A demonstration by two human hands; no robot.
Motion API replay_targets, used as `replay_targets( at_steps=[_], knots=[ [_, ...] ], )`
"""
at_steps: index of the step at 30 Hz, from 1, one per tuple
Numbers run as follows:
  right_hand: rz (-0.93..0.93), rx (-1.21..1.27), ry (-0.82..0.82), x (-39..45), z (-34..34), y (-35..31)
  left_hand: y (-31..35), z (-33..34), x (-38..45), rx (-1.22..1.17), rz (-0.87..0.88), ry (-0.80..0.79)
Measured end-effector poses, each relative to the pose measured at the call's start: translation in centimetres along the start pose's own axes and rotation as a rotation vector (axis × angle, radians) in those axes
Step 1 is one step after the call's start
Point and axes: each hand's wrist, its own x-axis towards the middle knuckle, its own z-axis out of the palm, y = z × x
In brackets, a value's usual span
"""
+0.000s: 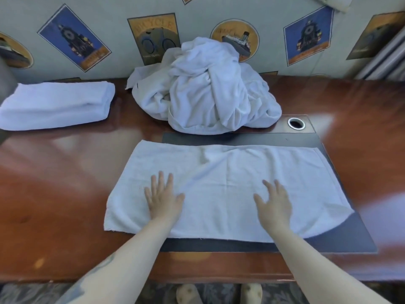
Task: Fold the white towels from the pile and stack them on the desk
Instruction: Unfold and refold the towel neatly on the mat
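Your left hand (pixel 163 199) and right hand (pixel 275 205) both lie flat with fingers spread on a white towel (pixel 228 189), which is laid out over a dark mat (pixel 341 235) on the brown counter (pixel 65 183). Behind it sits a rumpled pile of towels (pixel 208 88) against the wall. A folded towel (pixel 57 105) rests on the counter at the far left.

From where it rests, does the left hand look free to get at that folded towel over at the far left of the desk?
Probably yes. The left hand lies flat and holds nothing on the spread towel, and only bare desk lies between it and the folded towel, though it is a long stretch.
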Motion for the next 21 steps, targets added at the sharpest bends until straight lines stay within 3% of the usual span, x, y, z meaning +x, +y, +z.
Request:
replay_targets(
  at_steps=[2, 4, 9, 11, 13, 16, 18, 21],
  knots=[
    [-0.09, -0.158, -0.283, -0.7, 2.9, -2.1, -0.5, 1.4, -0.1, 0.07, -0.001, -0.241],
    [-0.075, -0.273, -0.403, -1.4, 5.6, -2.8, -1.3, 2.2, -0.3, 0.047, -0.041, -0.296],
    [0.043, -0.265, -0.256, -1.9, 7.3, -3.8, -2.7, 1.4, 0.7, -0.08, -0.289, -0.249],
    [-0.063, -0.252, -0.181, -1.8, 8.2, -5.1, -1.8, 0.9, 2.0, -0.062, -0.181, -0.153],
    [-0.179, -0.247, -0.217, -1.4, 9.2, -6.8, 0.1, 0.7, 3.6, 0.002, 0.054, -0.068],
    [-0.201, -0.262, -0.357, -0.6, 10.6, -8.8, 3.3, 1.6, 5.9, 0.132, 0.349, -0.187],
    [-0.186, -0.243, -0.386, 0.2, 10.8, -9.4, 4.2, 2.5, 7.4, 0.188, 0.434, -0.306],
    [-0.125, -0.204, -0.309, 1.7, 9.6, -8.2, 3.8, 2.7, 9.9, 0.213, 0.397, -0.324]
  ],
)
